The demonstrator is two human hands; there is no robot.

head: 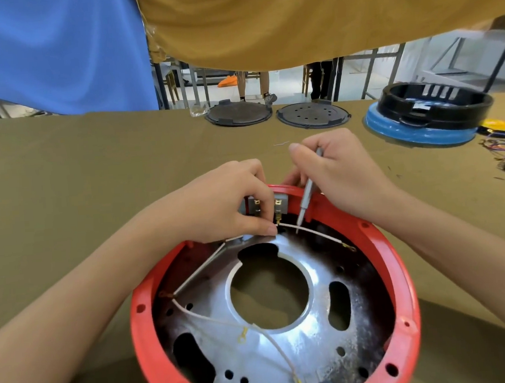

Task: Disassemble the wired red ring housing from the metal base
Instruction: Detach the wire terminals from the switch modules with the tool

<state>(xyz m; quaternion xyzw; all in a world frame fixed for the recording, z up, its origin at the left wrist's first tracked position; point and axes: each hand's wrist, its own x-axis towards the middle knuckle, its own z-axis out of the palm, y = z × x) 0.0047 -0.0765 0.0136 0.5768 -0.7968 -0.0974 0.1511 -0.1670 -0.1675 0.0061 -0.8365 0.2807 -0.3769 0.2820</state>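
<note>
The left hand (234, 201) pinches a white wire (311, 231) inside the red ring (400, 270). The right hand (336, 173) grips a small screwdriver (305, 199), tip beside that wire.

One head-worn wide-angle view: we look forward and steeply down, close over the red ring housing (400, 270), the table (94, 172) stretching beyond.

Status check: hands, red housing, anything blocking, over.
Left hand pinches white wire at grey terminal block. Right hand grips screwdriver, tip down by the terminals. Red ring housing still on metal base, wires attached.
</note>
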